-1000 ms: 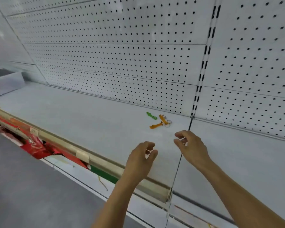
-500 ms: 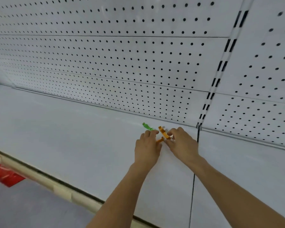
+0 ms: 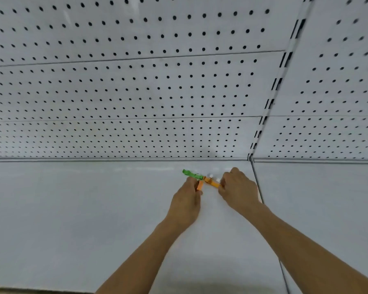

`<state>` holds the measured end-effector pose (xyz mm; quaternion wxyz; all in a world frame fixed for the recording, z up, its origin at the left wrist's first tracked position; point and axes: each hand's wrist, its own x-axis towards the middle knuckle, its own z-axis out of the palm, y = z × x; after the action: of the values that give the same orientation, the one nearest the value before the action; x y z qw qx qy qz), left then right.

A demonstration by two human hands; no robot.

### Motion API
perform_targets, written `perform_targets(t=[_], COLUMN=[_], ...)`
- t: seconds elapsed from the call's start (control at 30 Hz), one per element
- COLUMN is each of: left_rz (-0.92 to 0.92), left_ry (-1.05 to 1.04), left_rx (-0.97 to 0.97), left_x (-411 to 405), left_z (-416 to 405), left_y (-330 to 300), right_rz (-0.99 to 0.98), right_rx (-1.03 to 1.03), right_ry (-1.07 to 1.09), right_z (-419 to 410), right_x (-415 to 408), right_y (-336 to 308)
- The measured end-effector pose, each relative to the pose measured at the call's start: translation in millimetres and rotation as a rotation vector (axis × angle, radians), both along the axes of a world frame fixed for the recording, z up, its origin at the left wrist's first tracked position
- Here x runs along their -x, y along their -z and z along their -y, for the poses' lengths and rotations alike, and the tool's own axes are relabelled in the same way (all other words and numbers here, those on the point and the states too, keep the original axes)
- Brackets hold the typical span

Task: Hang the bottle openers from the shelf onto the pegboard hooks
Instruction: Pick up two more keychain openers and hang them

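Two bare forearms reach forward from the lower edge of the view over the white shelf [image 3: 72, 219], the hands meeting near its back edge. The left hand [image 3: 186, 203] has its fingers curled down onto a short orange bottle opener [image 3: 199, 185] that shows at its fingertips; this grip looks closed on it, though the fingers hide most of the contact. The right hand [image 3: 238, 188], just beside it, is curled too, its fingertips pinching the near end of a second orange bottle opener [image 3: 212, 182] that runs leftward from them. Small pale bits beside this opener are too blurred to identify. At the far left of the cluster lies a green bottle opener [image 3: 191, 174], on the shelf just beyond the left fingertips; whether they touch it cannot be told. The three openers lie close together between and just ahead of the two hands. Behind them the shelf meets the white pegboard [image 3: 136, 92], which rises across the whole view, with a slotted upright [image 3: 272, 96] dividing its panels to the right.
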<state>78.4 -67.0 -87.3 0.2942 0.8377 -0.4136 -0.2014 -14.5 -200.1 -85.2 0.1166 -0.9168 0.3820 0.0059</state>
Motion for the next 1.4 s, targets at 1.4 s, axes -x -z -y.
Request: perform_targets(t=[1.4], left_rz=[-0.570], left_ry=[0.710], left_rx=[0.159], left_x=[499], left_z=[58], left_y=[-102], right_rz=[1.240], right_rx=[-0.389], right_ry=[0.649], right_z=[-62], right_x=[564], right_y=[-106])
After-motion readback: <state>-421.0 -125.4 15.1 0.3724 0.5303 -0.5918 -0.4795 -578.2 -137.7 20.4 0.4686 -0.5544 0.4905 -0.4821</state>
